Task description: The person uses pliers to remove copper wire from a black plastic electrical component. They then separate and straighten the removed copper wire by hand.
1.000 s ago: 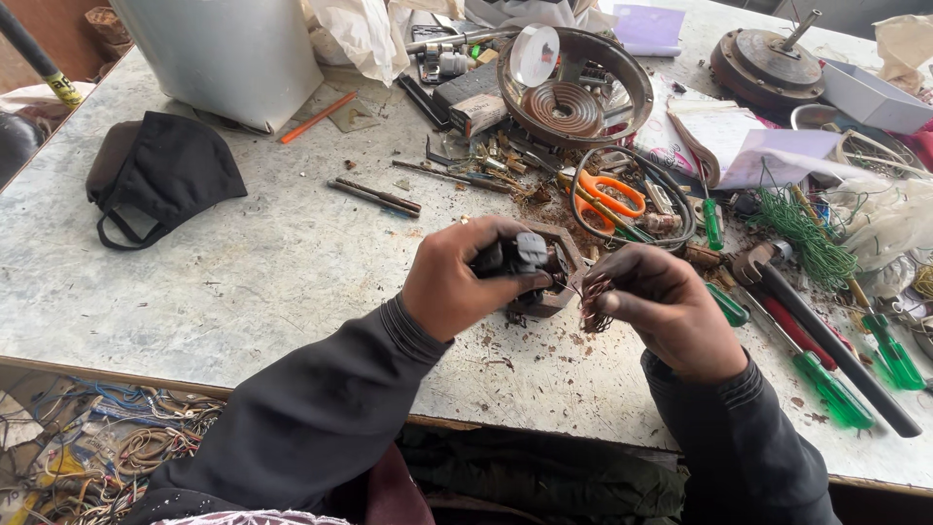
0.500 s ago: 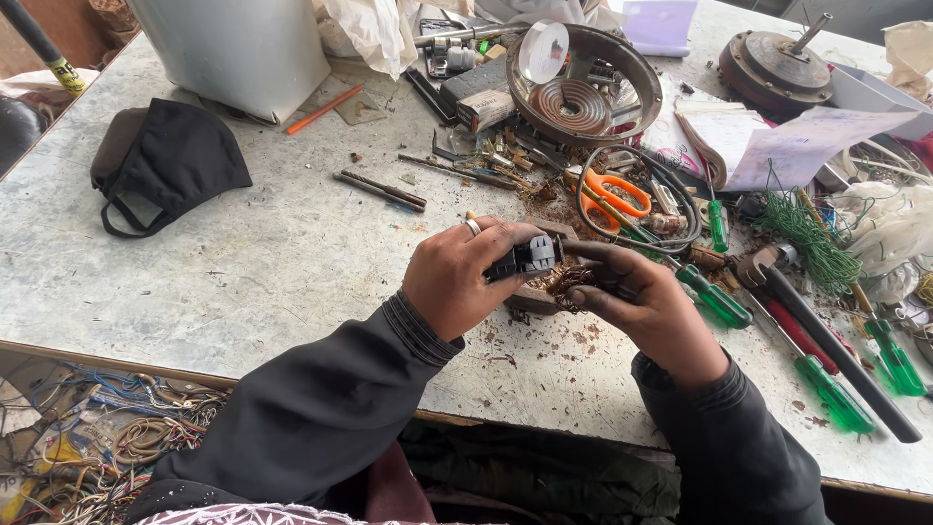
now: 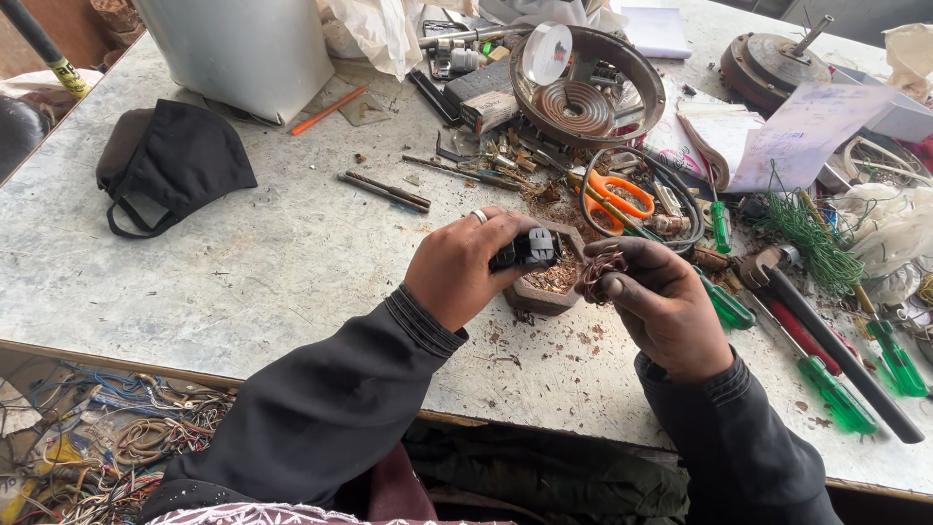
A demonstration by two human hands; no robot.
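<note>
We hold a small black block point(image 3: 525, 249) pinched in the fingers of our left hand point(image 3: 462, 267), while our right hand point(image 3: 661, 301) has its fingertips closed on a tangle of copper wire point(image 3: 601, 267), both just above a small brown tray point(image 3: 544, 287) near the middle of the table point(image 3: 243, 272). The block looks hard and light, best gripped by its sides, whereas the wire seems thin, springy and easily snapped. A dark box point(image 3: 481, 92) lies far behind, and a pale paper sheet point(image 3: 792, 131) lies far right.
</note>
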